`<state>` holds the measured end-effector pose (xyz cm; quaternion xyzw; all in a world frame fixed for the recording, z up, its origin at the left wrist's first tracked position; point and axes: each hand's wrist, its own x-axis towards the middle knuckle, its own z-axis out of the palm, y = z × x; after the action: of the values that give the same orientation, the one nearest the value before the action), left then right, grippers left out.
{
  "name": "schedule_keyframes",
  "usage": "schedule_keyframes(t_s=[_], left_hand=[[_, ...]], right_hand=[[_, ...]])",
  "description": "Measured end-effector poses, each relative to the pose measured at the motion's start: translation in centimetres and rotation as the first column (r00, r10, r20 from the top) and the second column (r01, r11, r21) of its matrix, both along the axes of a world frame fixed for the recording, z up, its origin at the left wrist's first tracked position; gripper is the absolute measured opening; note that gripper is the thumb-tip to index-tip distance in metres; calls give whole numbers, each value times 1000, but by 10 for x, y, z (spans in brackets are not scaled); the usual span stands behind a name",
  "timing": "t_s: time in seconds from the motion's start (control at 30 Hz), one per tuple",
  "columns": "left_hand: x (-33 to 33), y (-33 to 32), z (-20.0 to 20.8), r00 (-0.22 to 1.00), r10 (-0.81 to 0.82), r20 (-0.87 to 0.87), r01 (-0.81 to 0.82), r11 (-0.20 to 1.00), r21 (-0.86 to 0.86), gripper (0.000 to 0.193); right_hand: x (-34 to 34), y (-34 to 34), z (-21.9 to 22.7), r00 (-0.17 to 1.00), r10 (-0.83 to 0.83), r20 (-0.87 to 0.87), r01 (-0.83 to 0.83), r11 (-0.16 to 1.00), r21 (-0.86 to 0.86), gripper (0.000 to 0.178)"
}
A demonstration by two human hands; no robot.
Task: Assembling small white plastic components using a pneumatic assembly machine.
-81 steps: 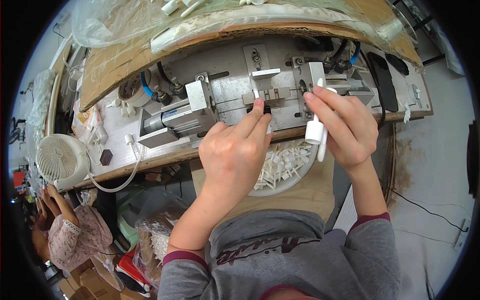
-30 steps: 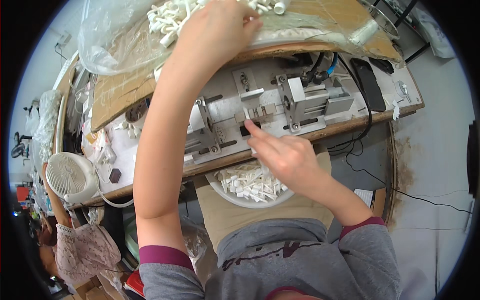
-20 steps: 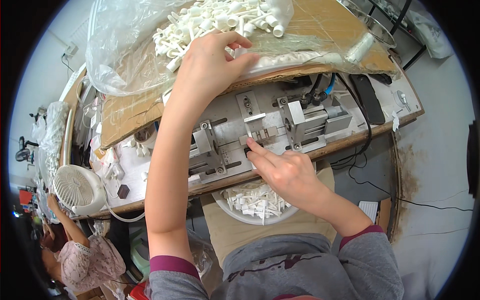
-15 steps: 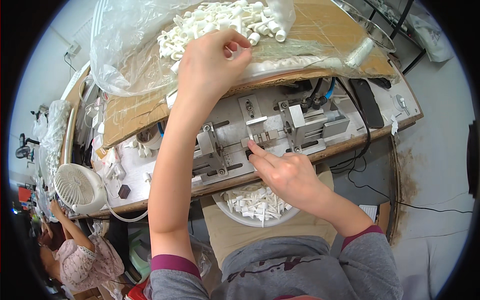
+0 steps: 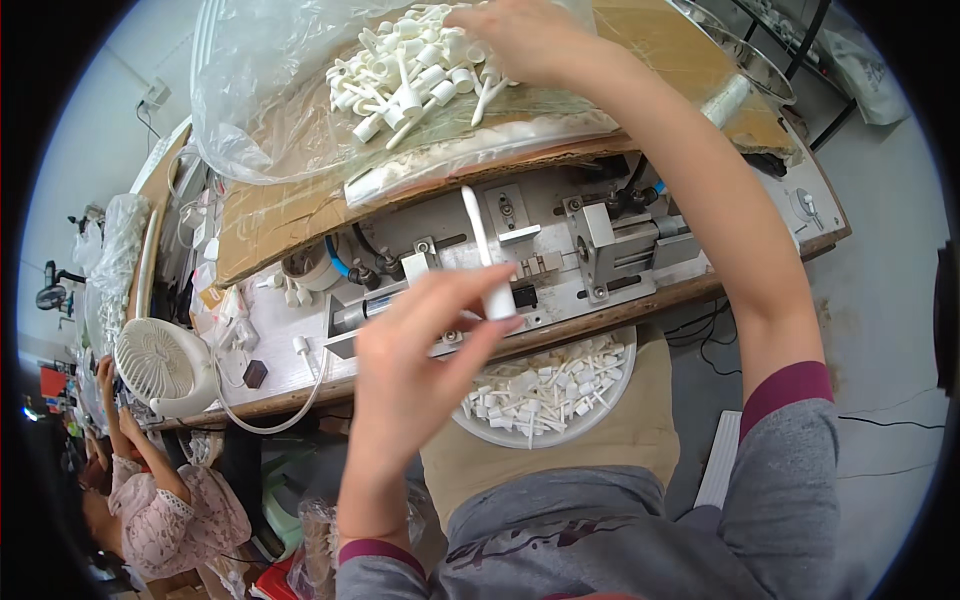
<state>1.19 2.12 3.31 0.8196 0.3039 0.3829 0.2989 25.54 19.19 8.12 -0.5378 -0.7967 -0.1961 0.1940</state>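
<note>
My left hand (image 5: 420, 345) is raised over the front edge of the bench and pinches a white plastic pump piece (image 5: 485, 260) by its cap, its thin tube pointing up. Just behind it sits the metal press fixture (image 5: 590, 240). My right hand (image 5: 515, 30) reaches far up into a pile of white plastic parts (image 5: 410, 80) lying on a clear plastic bag. Its fingers rest among the parts, and I cannot see whether it holds one. A white bowl (image 5: 612, 385) of assembled white pieces sits on my lap below the fixture.
A cardboard sheet (image 5: 270, 240) forms a shelf above the bench. At the left stand a small white fan (image 5: 165, 365) and its cable. Another person (image 5: 150, 500) sits at the lower left. Black cables (image 5: 880, 420) trail over the floor on the right.
The hands have swapped places. My left hand came down from the pile with a white pump piece, and my right hand left the fixture and reached up into the pile.
</note>
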Motion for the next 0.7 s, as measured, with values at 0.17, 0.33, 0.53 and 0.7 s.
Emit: schedule_keyframes(t_s=[0.17,0.33,0.53,0.7], left_hand=[[3,-20,-43,984,149,-101,-134,980,145,33],[14,-23,-64,951,216,-221,-147,945,291,29],[20,-19,-68,890,249,-381,-108,929,355,25],[20,-16,-61,866,216,-450,-45,931,361,32]], right_hand=[[-15,4,1,1000,-5,-8,4,981,-191,28],[-5,-35,1,995,93,-35,-98,979,-181,27],[5,-63,-5,896,66,-440,-130,985,-117,35],[17,-92,5,252,-34,-967,-318,941,-116,42]])
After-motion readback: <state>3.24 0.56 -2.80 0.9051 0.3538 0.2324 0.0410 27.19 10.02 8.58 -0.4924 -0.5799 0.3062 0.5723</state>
